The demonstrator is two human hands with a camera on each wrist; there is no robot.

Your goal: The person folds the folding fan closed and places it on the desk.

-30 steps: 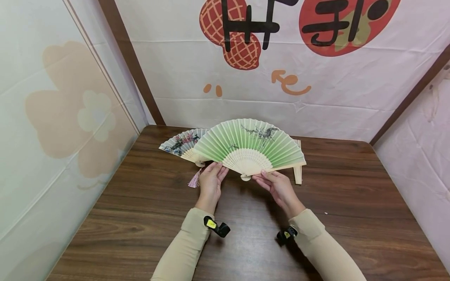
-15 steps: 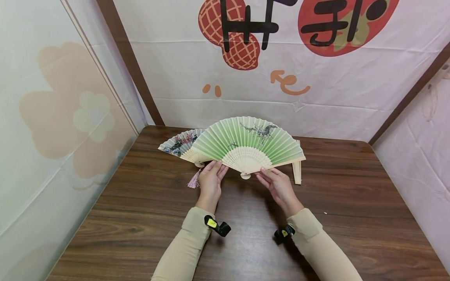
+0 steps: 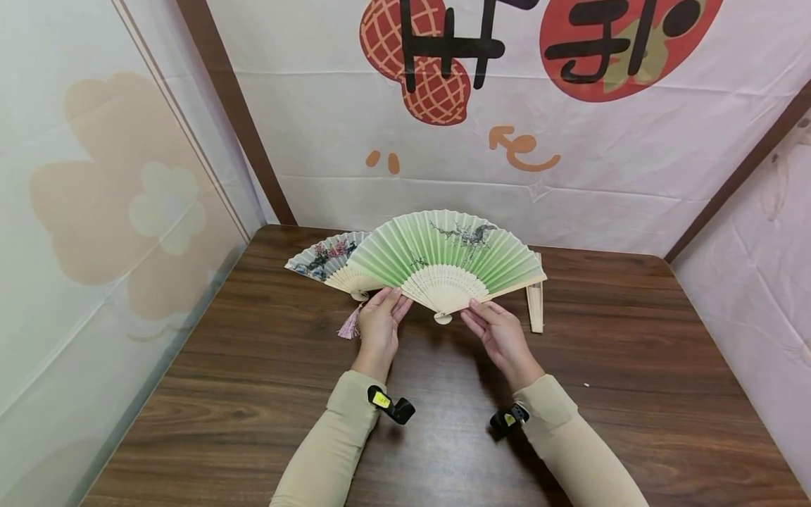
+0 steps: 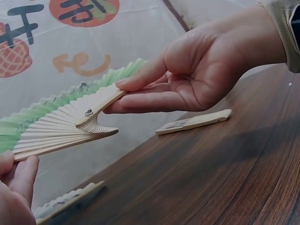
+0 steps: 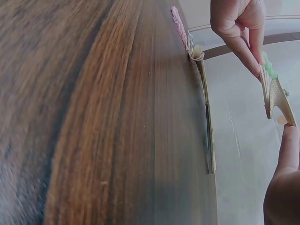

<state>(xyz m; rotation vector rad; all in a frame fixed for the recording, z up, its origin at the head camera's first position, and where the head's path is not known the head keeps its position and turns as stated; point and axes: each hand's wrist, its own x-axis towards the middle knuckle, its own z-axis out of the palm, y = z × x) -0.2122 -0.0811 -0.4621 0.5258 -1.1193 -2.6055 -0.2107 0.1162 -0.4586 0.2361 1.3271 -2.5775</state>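
Note:
A green folding fan (image 3: 446, 255) with a painted branch is spread wide above the wooden table (image 3: 253, 394). My left hand (image 3: 382, 313) pinches its left outer rib, fingertips on the sticks. My right hand (image 3: 493, 322) pinches the right outer rib near the pivot. The left wrist view shows the right hand (image 4: 187, 84) with thumb and fingers closed on the pale wooden rib of the fan (image 4: 56, 123). In the right wrist view the left hand (image 5: 240, 29) grips the fan's edge (image 5: 273, 93).
A white flowered fan (image 3: 324, 259) with a pink tassel (image 3: 349, 327) lies open on the table behind the left hand. A closed fan (image 3: 535, 307) lies to the right. Cloth-covered walls (image 3: 570, 197) close in the table on three sides.
The green fan has lifted slightly and its right rib has swung in a little. Both hands keep their hold and have hardly moved.

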